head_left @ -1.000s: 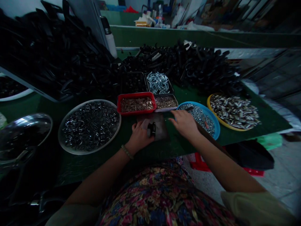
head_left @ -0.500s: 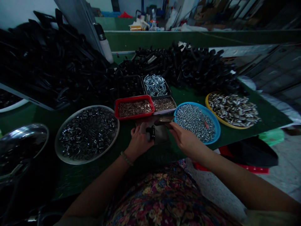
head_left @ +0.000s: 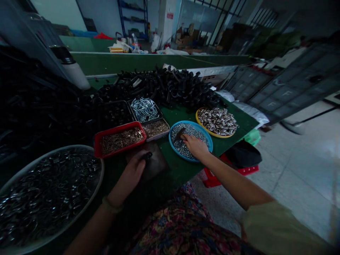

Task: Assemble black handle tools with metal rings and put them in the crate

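Note:
My left hand (head_left: 136, 166) is closed on a small black part (head_left: 147, 156), just over a flat dark metal plate (head_left: 156, 165). The part's exact kind is too dark to tell. My right hand (head_left: 195, 144) grips a small hammer (head_left: 180, 134) by its short handle, its dark head pointing away from me. Both are over a round blue tray (head_left: 210, 143) of small shiny metal pieces (head_left: 190, 153); whether the fingers touch the pieces I cannot tell.
A red tray (head_left: 97, 143) of thin pins and a small tray of tiny rivets (head_left: 156, 129) stand behind the plate. Silvery screws (head_left: 145, 109), a yellow tray (head_left: 221, 136) of metal cylinders and a basin (head_left: 102, 170) of rings surround the work spot. Black parts (head_left: 164, 83) lie heaped behind.
My right hand has moved with the hammer from above the plate to the blue tray. My left hand keeps its black part near the plate. The view has turned right.

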The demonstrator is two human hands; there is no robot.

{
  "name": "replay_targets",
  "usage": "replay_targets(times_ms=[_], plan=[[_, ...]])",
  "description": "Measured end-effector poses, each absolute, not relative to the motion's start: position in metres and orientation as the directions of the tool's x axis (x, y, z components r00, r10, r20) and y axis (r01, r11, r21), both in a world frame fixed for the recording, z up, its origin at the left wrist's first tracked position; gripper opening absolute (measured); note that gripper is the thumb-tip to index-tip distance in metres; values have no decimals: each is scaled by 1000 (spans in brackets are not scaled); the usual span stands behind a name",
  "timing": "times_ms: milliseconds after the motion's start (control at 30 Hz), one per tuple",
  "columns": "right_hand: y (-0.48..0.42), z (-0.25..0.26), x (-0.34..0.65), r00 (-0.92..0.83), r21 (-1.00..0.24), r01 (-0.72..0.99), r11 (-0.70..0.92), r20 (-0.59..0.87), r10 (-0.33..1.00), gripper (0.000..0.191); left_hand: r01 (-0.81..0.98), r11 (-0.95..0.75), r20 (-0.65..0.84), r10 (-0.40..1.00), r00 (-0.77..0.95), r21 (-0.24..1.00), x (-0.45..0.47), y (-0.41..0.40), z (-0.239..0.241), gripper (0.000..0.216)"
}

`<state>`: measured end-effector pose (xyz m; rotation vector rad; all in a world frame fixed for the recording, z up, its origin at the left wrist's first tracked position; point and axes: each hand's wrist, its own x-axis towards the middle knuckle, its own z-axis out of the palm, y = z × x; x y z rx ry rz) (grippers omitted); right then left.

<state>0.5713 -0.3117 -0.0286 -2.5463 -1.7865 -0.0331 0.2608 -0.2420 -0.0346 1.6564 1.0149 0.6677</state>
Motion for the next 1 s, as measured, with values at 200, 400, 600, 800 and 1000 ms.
replay_targets(times_ms=[200, 400, 600, 800, 1000], plan=[[-300, -5, 671, 643, -24, 762, -647, 138, 753, 41, -286, 548, -355, 779, 517, 786, 262, -233, 5, 41], [-284, -4, 719, 708, -56, 706, -706, 45, 705, 37, -399, 375, -314, 925, 213, 837, 295, -242, 13, 59], [-300, 15, 712, 721, -276, 686, -673, 133, 681, 33, -391, 302, -235, 949, 210, 869, 295, -250, 4, 75], [-294, 15, 661, 756, -915, 343, -215, 133, 641, 11, -336, 251, -190, 961, 203, 908, 293, -252, -6, 69], [-280, 13, 551, 359, -830, -558, 7, -234, 904, 20, -372, 322, -273, 945, 179, 871, 286, -254, -10, 64]])
